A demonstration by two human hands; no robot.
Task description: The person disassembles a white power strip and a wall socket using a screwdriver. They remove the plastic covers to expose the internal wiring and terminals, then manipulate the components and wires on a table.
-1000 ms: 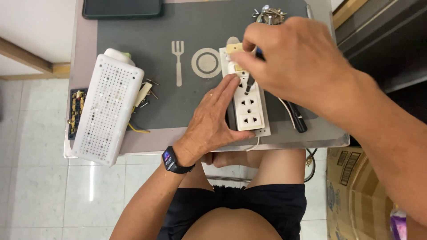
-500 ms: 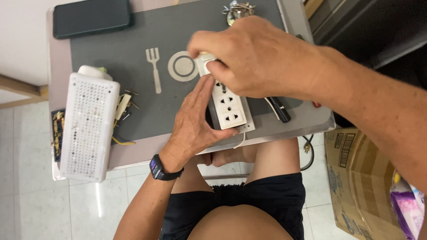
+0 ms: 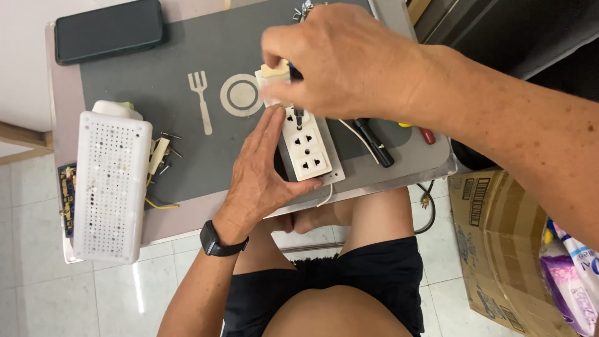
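A white power strip (image 3: pixel 307 145) with several sockets lies on a grey mat (image 3: pixel 187 68) on a small table. My left hand (image 3: pixel 262 171) rests flat against the strip's left side and presses it down. My right hand (image 3: pixel 340 62) hovers over the strip's far end, fingers closed on a screwdriver (image 3: pixel 296 93) whose shaft points down into the strip's top face. A smartwatch is on my left wrist.
A white perforated box (image 3: pixel 109 187) with loose electrical parts and yellow wires lies at the table's left. A dark phone (image 3: pixel 109 30) is at the far left corner. Another black tool (image 3: pixel 374 142) lies right of the strip. A cardboard box (image 3: pixel 499 249) stands on the floor at right.
The view has shifted slightly; the strip and hands sit a little lower and right in frame. My right hand keeps its hold on the screwdriver over the strip; my left hand stays against the strip.
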